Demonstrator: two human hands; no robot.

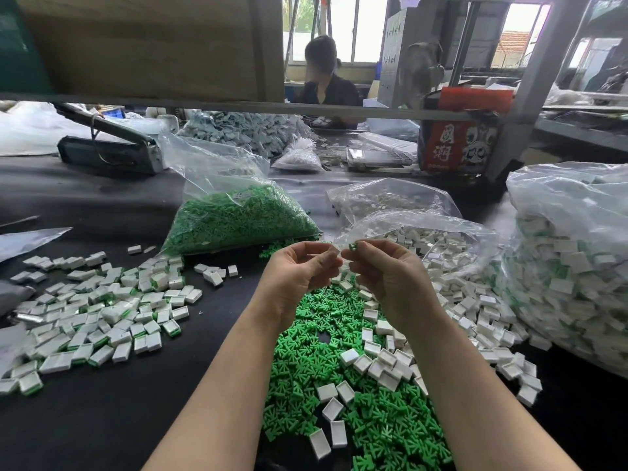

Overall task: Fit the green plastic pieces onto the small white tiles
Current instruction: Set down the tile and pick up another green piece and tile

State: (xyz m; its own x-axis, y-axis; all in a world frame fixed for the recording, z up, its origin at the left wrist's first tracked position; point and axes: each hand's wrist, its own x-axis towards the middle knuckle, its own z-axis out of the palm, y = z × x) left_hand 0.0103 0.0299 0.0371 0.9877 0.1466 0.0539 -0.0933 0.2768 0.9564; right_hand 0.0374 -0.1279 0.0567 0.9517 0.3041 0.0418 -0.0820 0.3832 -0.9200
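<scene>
Both hands are raised above the dark table, fingertips nearly meeting. My right hand point(384, 270) pinches a small green plastic piece point(352, 246) at its fingertips. My left hand point(302, 266) has its fingers curled toward a white tile point(336, 252), of which only a sliver shows between the fingertips. Below my hands lies a heap of loose green pieces point(339, 375) mixed with empty white tiles point(380, 362). A spread of tiles with green edges point(98, 317) covers the table at the left.
A clear bag of green pieces point(238, 222) lies behind my hands. An open bag of white tiles point(428, 243) sits to the right, with a large full bag point(571, 260) at the far right. Another person sits across the table behind a shelf frame.
</scene>
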